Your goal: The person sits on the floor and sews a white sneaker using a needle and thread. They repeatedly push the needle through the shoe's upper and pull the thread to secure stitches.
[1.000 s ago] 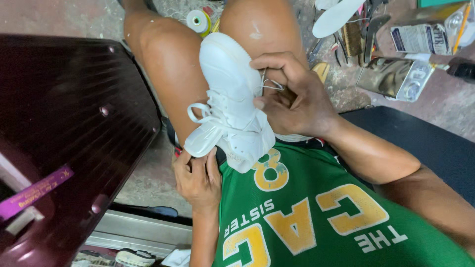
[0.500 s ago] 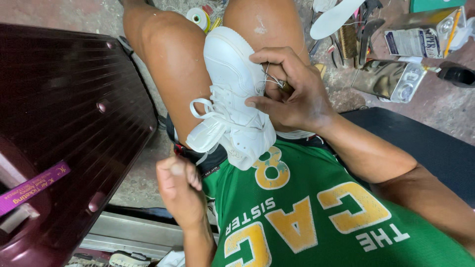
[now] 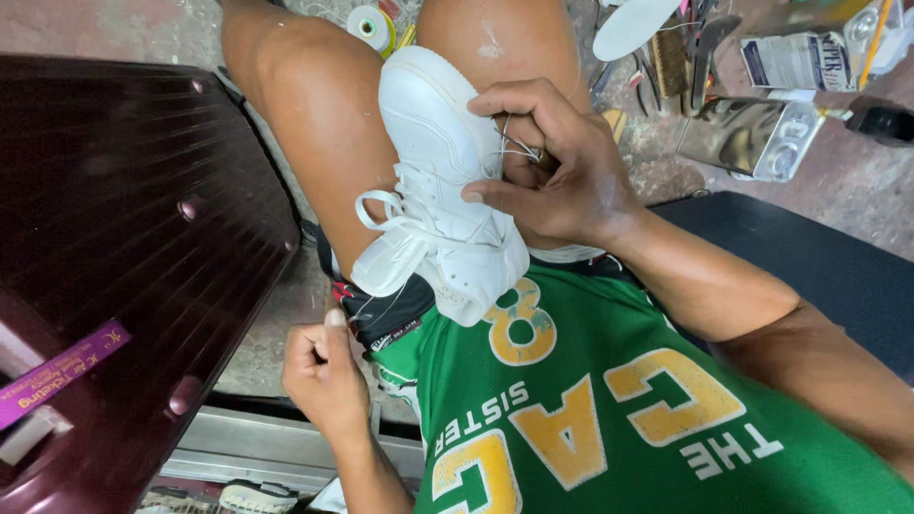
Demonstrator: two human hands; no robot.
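Observation:
A white sneaker lies on my lap between my bare thighs, toe pointing away from me, laces loose. My right hand grips its side near the sole, fingers pinching the upper where thin white thread loops out. My left hand is a closed fist below the shoe's heel, next to my green jersey, apart from the shoe. A fine thread runs from the heel area toward that fist.
A dark maroon ribbed plastic surface fills the left side. On the ground ahead lie a thread spool, a white insole, a brush and hand tools and a shiny metal tin. A black mat lies right.
My left hand left the shoe's heel, dropped toward my body and closed into a fist, drawing the thread out. My right hand kept its grip on the sneaker.

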